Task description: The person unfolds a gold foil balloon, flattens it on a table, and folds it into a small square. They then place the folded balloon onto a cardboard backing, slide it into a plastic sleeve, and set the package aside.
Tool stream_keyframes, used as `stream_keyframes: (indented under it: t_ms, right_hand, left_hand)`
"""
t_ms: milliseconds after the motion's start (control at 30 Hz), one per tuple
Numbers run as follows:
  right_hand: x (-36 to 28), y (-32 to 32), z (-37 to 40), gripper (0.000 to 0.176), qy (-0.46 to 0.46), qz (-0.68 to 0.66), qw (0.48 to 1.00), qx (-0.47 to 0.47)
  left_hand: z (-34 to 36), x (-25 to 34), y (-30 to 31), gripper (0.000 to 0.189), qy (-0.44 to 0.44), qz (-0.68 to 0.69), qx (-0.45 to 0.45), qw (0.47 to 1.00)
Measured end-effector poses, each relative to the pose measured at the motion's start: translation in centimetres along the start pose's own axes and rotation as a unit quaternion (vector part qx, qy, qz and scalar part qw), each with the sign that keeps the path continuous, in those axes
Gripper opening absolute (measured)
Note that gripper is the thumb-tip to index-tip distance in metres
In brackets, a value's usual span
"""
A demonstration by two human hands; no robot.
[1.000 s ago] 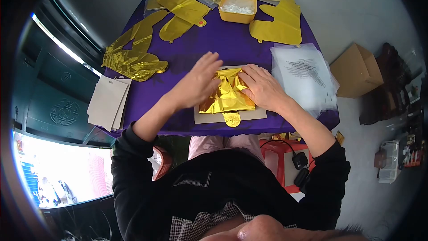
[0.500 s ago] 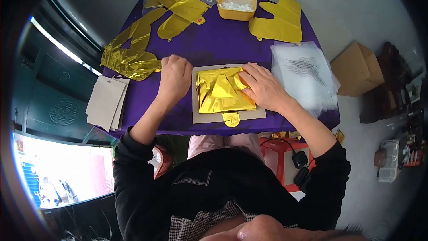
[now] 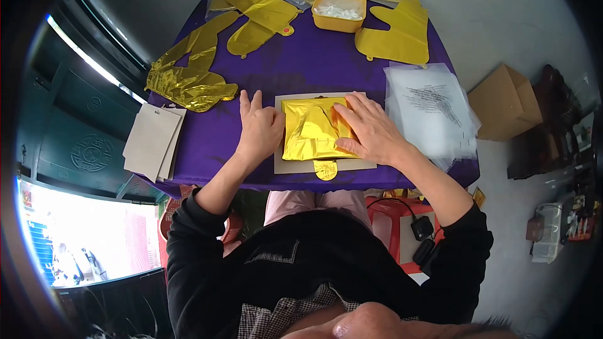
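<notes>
A folded gold foil piece [image 3: 311,135] lies on a grey card [image 3: 355,165] near the table's front edge, its round tab sticking out below. Flat on the foil's right side rests my right hand [image 3: 370,130], fingers spread. My left hand [image 3: 260,129] is at the foil's left edge, two fingers stretched out and the others curled; whether it pinches anything there is hidden. A crinkled gold foil balloon [image 3: 195,91] lies beyond it to the left.
More flat gold balloons [image 3: 260,12] [image 3: 405,31] lie at the back, beside a yellow tub [image 3: 339,22] of white items. Grey cards [image 3: 151,141] are stacked at left, clear printed bags [image 3: 430,110] at right. A cardboard box [image 3: 505,103] stands beyond the right edge.
My left hand has moved right to the folded foil's edge, and two of its fingers have straightened. My right hand stays on the foil, its fingers slightly shifted.
</notes>
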State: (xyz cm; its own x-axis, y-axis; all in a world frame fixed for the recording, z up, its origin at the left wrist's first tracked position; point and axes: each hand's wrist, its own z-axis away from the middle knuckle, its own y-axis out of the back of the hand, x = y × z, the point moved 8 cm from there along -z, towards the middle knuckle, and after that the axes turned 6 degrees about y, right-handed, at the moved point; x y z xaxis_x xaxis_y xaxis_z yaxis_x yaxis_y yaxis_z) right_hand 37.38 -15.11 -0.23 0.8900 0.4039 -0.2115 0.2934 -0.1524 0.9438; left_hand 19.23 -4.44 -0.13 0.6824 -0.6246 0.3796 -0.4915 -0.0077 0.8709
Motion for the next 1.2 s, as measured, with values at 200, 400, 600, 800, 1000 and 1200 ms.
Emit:
stream_keyframes:
  t_ms: [200, 400, 600, 800, 1000, 1200]
  right_hand:
    - [-0.7, -0.4, 0.1, 0.079, -0.028, 0.04, 0.998, -0.046]
    - [-1.2, -0.2, -0.7, 0.081, -0.007, 0.077, 0.997, 0.007]
    - [-2.8, -0.5, -2.7, 0.079, 0.038, 0.052, 0.998, 0.005]
    - [-4.0, -2.7, -3.5, 0.069, 0.054, 0.05, 0.996, -0.048]
    - [-4.3, -3.0, -3.5, 0.067, 0.05, 0.068, 0.996, -0.034]
    - [-4.1, -3.3, -3.6, 0.068, 0.042, 0.068, 0.996, -0.042]
  left_hand:
    - [0.7, 0.5, -0.2, 0.026, 0.051, 0.019, -0.017, 0.998]
    - [0.7, 0.3, -0.2, 0.026, 0.089, 0.01, -0.013, 0.996]
    - [0.3, 0.1, -0.4, 0.027, 0.097, -0.005, -0.021, 0.995]
    - [-0.1, 0.0, -0.7, 0.028, 0.091, -0.04, -0.027, 0.995]
    - [-0.4, 2.5, 1.5, 0.03, 0.025, -0.161, 0.029, 0.986]
    - [-0.6, 6.5, 1.3, 0.06, -0.17, -0.029, 0.055, 0.984]
